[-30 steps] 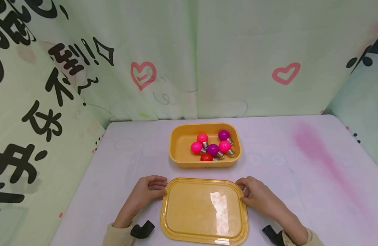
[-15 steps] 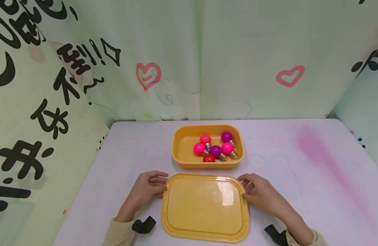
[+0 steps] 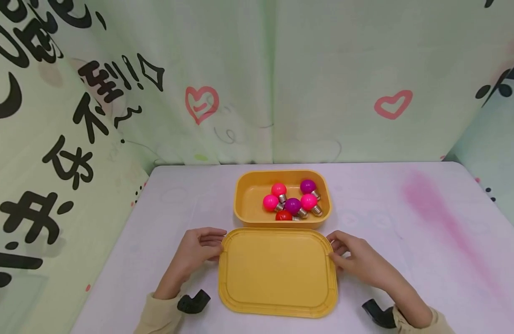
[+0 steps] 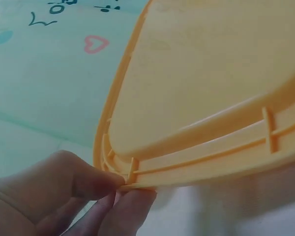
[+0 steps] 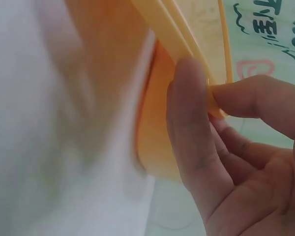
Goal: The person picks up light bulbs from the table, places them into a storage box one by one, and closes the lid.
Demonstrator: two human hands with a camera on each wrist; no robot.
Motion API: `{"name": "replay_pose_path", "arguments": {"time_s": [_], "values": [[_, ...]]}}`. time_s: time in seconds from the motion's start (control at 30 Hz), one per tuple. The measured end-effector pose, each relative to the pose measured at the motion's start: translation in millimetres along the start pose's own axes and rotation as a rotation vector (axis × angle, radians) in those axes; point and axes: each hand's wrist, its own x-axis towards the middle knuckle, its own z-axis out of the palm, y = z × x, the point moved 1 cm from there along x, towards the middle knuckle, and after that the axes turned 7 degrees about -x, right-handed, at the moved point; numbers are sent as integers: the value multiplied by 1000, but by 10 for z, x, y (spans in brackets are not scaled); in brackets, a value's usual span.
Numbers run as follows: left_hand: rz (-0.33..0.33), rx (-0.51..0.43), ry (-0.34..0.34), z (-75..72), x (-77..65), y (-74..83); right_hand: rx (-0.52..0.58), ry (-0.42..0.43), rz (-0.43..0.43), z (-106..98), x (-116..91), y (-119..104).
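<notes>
A yellow rectangular lid [image 3: 277, 273] with rounded corners is held between both hands, just in front of the yellow box. My left hand [image 3: 198, 253] pinches its far left corner; in the left wrist view the thumb and fingertips grip the lid's ribbed rim [image 4: 201, 162]. On the opposite side my right hand [image 3: 357, 260] pinches the right corner between thumb and fingers, also seen in the right wrist view. Behind the lid stands the open yellow box [image 3: 250, 195], holding several small bulbs: pink [image 3: 270, 202], purple [image 3: 308, 186] and red [image 3: 283, 215], with silver screw bases.
The white-covered table [image 3: 407, 260] has a pink stain [image 3: 432, 204] at the right. A pale green curtain [image 3: 323, 69] with hearts and black writing hangs behind and on both sides. Black wrist mounts [image 3: 194, 302] sit at the sleeves.
Both hands have moved the lid away from me, so its far edge now reaches the front of the box. The glare on it has vanished. The head view has shifted slightly.
</notes>
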Motion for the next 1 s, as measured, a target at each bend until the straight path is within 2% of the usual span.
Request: {"name": "replay_pose_path", "arguments": {"time_s": [0.2, 0.43, 0.57, 0.8, 1.0], "values": [[55, 76, -1, -7, -12, 127, 89, -73, -36, -117, -28, -72], [118, 103, 3, -90, -85, 306, 98, -99, -91, -224, -54, -151], [169, 128, 11, -125, -122, 423, 83, -82, -122, -283, -60, -207], [215, 163, 48, -143, -167, 590, 119, -48, -134, -400, -82, -309], [262, 115, 60, -133, -155, 683, 157, 20, -159, -494, -99, -369]]}}
